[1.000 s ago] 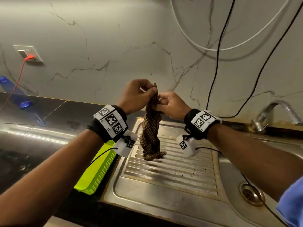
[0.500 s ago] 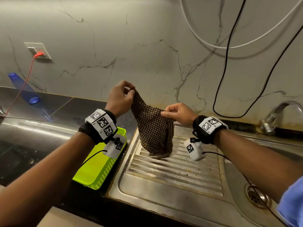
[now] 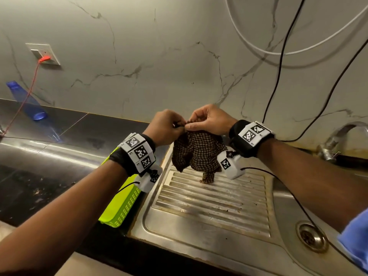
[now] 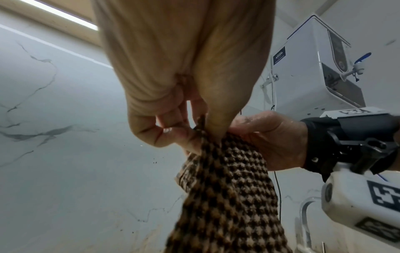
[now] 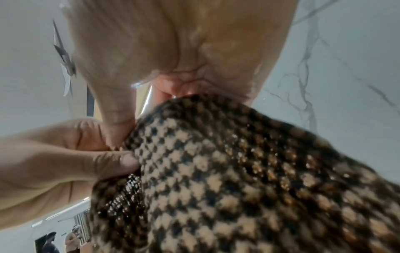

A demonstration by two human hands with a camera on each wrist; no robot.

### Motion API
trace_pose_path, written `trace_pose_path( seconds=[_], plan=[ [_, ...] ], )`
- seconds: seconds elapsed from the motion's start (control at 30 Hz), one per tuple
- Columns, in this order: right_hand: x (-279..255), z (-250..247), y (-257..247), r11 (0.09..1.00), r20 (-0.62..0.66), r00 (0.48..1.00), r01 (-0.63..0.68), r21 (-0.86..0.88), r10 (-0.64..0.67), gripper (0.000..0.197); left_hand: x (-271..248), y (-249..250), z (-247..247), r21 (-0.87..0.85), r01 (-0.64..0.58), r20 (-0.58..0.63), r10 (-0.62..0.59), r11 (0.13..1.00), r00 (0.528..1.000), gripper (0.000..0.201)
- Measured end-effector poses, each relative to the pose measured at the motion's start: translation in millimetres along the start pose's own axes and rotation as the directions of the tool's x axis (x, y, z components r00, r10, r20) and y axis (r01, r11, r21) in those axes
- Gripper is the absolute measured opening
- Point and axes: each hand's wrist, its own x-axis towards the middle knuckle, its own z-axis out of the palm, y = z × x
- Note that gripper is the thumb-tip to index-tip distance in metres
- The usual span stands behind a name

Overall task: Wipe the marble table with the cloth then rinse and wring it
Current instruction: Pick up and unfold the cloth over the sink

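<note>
A brown and tan checked cloth [image 3: 197, 152] hangs bunched above the ribbed steel drainboard [image 3: 211, 198]. My left hand [image 3: 166, 126] and my right hand [image 3: 207, 120] meet at its top edge, and each pinches it between thumb and fingers. The cloth's lowest corner touches or nearly touches the ribs. In the left wrist view the cloth [image 4: 229, 196] drops from my left hand [image 4: 190, 130], with my right hand [image 4: 270, 142] behind it. The right wrist view is filled by the wet cloth [image 5: 238, 179], pinched by my right hand [image 5: 134, 119].
The sink basin with its drain [image 3: 311, 237] lies to the right, and the tap [image 3: 338, 140] stands at the back right. A lime green basket [image 3: 121, 204] sits left of the drainboard on the dark counter [image 3: 39, 156]. Cables hang on the marble wall; a blue bottle [image 3: 25, 100] lies far left.
My hands, spread apart with the cloth stretched between them half a second ago, have come back together at its top edge. The cloth now hangs folded and bunched.
</note>
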Motion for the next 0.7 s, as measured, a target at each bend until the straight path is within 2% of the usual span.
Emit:
trace_pose_path(
  seconds=[0.13, 0.27, 0.33, 0.4, 0.47, 0.53, 0.57, 0.63, 0.7],
  plan=[
    [-10.2, -13.7, 13.0, 0.999, -0.015, 0.999, -0.031, 0.037, 0.031, 0.006, 9.0, -1.5, -12.3, -0.070, 0.006, -0.062, -0.010, 0.998, 0.998, 0.007],
    [-29.4, -21.6, 50.3, 0.988, -0.031, 0.990, -0.137, -0.075, 0.135, 0.027, 12.7, -13.2, -26.9, -0.043, 0.025, -0.114, -0.029, 0.999, 0.993, 0.010],
    [-40.4, -24.7, 67.5, 0.968, -0.053, 0.979, -0.204, -0.144, 0.199, 0.020, 11.8, -24.2, -33.4, -0.038, 0.057, -0.168, -0.063, 0.998, 0.984, 0.009],
    [-48.5, -28.1, 78.9, 0.945, -0.123, 0.966, -0.248, -0.212, 0.225, 0.009, 9.5, -32.0, -35.4, -0.027, 0.079, -0.163, -0.082, 0.997, 0.983, 0.009],
    [-48.4, -29.1, 82.3, 0.913, -0.195, 0.961, -0.252, -0.321, 0.197, 0.011, 7.4, -36.8, -33.9, 0.006, 0.088, -0.149, -0.086, 0.996, 0.985, 0.009],
    [-45.5, -24.9, 74.8, 0.863, -0.265, 0.957, -0.229, -0.449, 0.116, 0.017, 9.1, -39.8, -33.6, -0.055, 0.094, -0.180, -0.103, 0.994, 0.978, 0.012],
    [-42.5, -23.1, 72.5, 0.861, -0.304, 0.950, -0.216, -0.461, 0.076, 0.020, 11.2, -41.1, -33.5, -0.100, 0.097, -0.207, -0.116, 0.990, 0.971, 0.015],
    [-34.9, -20.2, 68.5, 0.920, -0.367, 0.926, -0.217, -0.326, 0.089, 0.023, 14.1, -43.4, -34.5, -0.141, 0.118, -0.260, -0.152, 0.983, 0.953, 0.014],
    [-27.8, -17.5, 62.7, 0.959, -0.388, 0.910, -0.227, -0.171, 0.146, 0.024, 12.8, -42.6, -33.0, -0.164, 0.119, -0.242, -0.157, 0.979, 0.957, 0.010]
  ],
)
